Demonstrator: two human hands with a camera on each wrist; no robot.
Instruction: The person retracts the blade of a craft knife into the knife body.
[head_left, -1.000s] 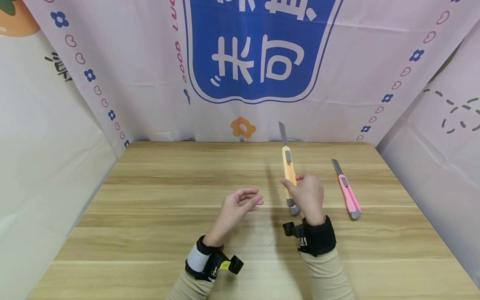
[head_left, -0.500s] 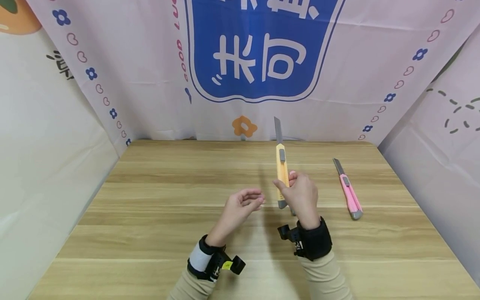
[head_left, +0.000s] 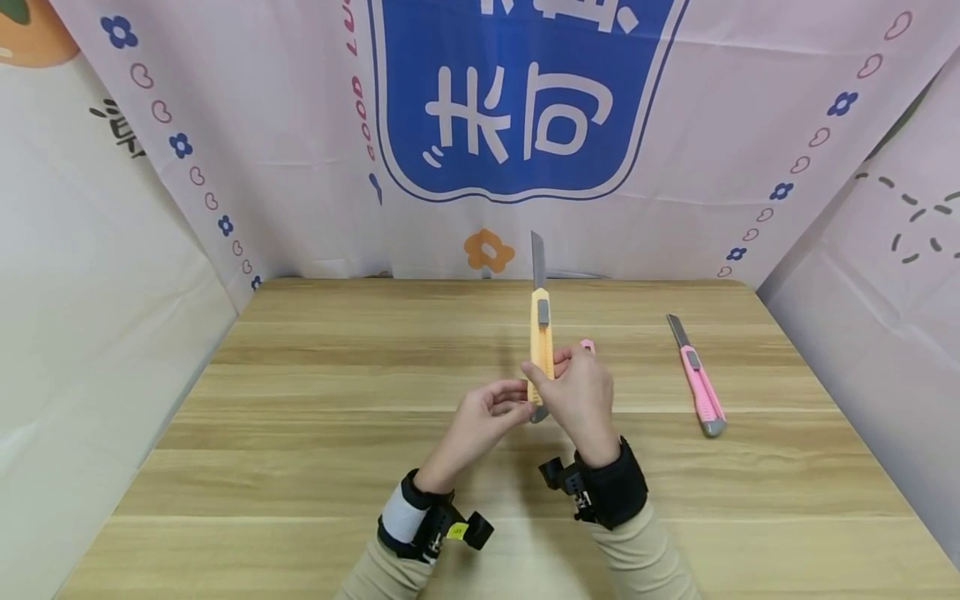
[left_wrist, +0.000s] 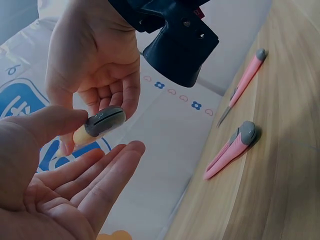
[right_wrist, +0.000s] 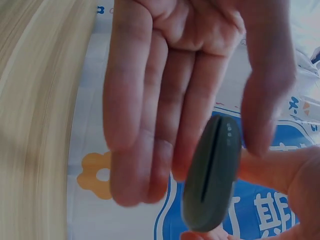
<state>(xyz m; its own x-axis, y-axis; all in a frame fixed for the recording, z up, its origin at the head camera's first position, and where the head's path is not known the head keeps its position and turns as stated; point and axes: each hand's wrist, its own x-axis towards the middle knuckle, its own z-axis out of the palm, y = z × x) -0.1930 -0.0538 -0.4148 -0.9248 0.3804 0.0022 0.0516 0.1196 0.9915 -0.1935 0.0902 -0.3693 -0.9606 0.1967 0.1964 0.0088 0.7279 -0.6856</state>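
Observation:
A yellow utility knife (head_left: 540,337) stands nearly upright above the table, its blade out and pointing up. My right hand (head_left: 587,396) pinches its lower handle between thumb and fingers. Just left of it is my left hand (head_left: 480,423), fingers loosely extended, with the thumb right at the knife's grey end cap (left_wrist: 106,121). In the left wrist view the left fingers (left_wrist: 107,187) lie straight and apart from the handle. Behind the right hand, a pink utility knife (left_wrist: 227,154) rests on the table, mostly hidden in the head view.
Another pink utility knife (head_left: 702,387), its blade out, lies on the right of the wooden table (head_left: 337,467). Printed cloth (head_left: 300,192) hangs behind the table and along both sides. Each wrist wears a strapped camera.
My right hand has carried the yellow utility knife left until its lower end reaches my left fingertips. The left hand has barely moved.

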